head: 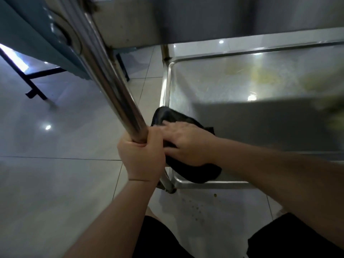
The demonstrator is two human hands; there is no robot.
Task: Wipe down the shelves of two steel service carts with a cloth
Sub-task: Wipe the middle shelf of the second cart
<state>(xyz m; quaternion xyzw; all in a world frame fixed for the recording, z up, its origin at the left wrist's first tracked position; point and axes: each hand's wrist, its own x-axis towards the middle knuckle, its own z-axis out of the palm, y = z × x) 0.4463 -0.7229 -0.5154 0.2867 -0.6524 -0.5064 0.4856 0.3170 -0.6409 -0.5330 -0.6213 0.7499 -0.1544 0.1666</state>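
Observation:
A steel service cart fills the right of the head view, and its bottom shelf (242,90) is a shallow tray with yellowish smears toward the back right. A black cloth (197,174) lies in the shelf's near left corner. My right hand (186,144) presses flat on the cloth with its fingers spread. My left hand (141,153) grips the cart's upright steel post (115,86) just beside that corner. An upper shelf (186,19) hangs overhead and hides the back of the lower one.
Pale floor tiles (55,174) surround the cart. A teal table on black metal legs (35,88) stands at the far left. Small dark specks dot the floor (197,209) in front of the cart, near my knees in black shorts.

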